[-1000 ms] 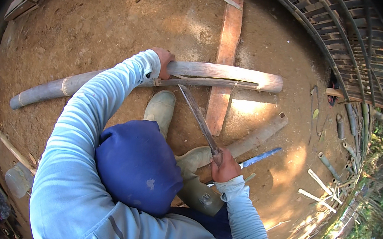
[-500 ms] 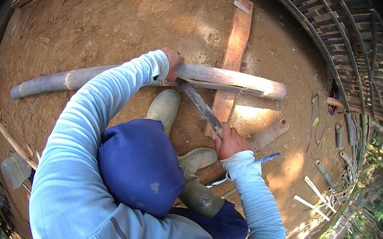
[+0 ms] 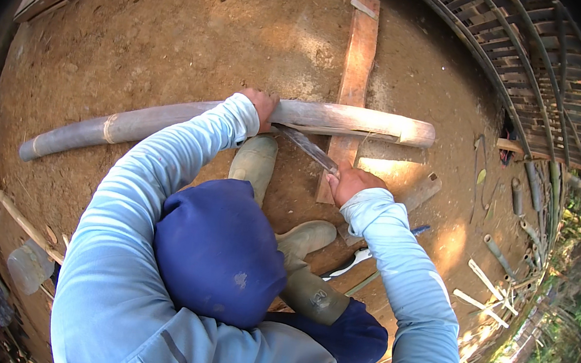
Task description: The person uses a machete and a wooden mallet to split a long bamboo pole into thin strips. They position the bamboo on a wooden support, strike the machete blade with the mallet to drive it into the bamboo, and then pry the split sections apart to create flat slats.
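A long bamboo pole (image 3: 154, 123) lies crosswise on the ground in front of me, its right part resting over a reddish wooden plank (image 3: 357, 67). A lengthwise split shows along the near side of its right part. My left hand (image 3: 261, 109) is closed over the pole near its middle. With its handle gripped in my right hand (image 3: 354, 186), a dark-bladed machete (image 3: 307, 147) slants up and left. The blade's far end meets the pole's near side just by my left hand; whether it is inside the split I cannot tell.
My boots (image 3: 255, 163) stand close to the pole. Right of the plank lies a flat wood piece (image 3: 422, 192). A white-and-black object (image 3: 349, 263) lies by my right boot. Bamboo offcuts (image 3: 497, 254) and pale sticks (image 3: 480, 307) lie farther right, below a slatted bamboo structure (image 3: 539, 74).
My right hand has moved away from me, toward the pole, with the machete, and less of the blade shows. My left hand keeps its hold.
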Demonstrator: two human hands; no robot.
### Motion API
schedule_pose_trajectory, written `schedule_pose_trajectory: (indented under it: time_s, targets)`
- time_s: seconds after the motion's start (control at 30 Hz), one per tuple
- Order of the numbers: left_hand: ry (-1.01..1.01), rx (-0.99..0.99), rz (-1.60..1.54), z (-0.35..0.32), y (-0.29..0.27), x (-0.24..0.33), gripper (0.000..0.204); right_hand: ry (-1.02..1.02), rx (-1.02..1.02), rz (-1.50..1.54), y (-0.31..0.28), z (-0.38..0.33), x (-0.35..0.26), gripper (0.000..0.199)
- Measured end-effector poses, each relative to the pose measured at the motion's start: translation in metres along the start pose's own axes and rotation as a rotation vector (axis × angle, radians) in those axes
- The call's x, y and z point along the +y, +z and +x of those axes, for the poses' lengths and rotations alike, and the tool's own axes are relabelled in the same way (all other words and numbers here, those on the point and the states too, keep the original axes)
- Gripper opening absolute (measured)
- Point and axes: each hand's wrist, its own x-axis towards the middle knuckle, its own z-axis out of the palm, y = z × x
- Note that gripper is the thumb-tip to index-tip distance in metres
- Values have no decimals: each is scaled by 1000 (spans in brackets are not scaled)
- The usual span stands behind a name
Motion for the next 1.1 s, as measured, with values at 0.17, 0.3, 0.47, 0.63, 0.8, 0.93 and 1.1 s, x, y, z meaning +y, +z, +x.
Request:
schedule_pose_trajectory:
  time_s: [0.17,0.3,0.47,0.63,0.8,0.93,1.1]
  targets:
    - [6,23,-15,-2,10,0,52,16,-32,-21,-2,-1,4,44]
    - [-22,23,-18,-3,12,2,49,9,-9,-6,-3,1,11,41]
    - [-3,22,-12,2,20,9,50,-24,-6,18,-7,-10,23,39]
    - [-5,-20,-40,-1,18,11,54,25,-7,38,5,-15,24,42]
    - [-12,-46,-86,-1,-1,9,57,110,-168,171,19,-10,20,54]
    - [-5,-34,-102,4,0,14,54,-248,-164,505,87,-2,56,54]
    - [31,-33,-81,5,2,7,53,-121,-22,397,71,-33,35,61]
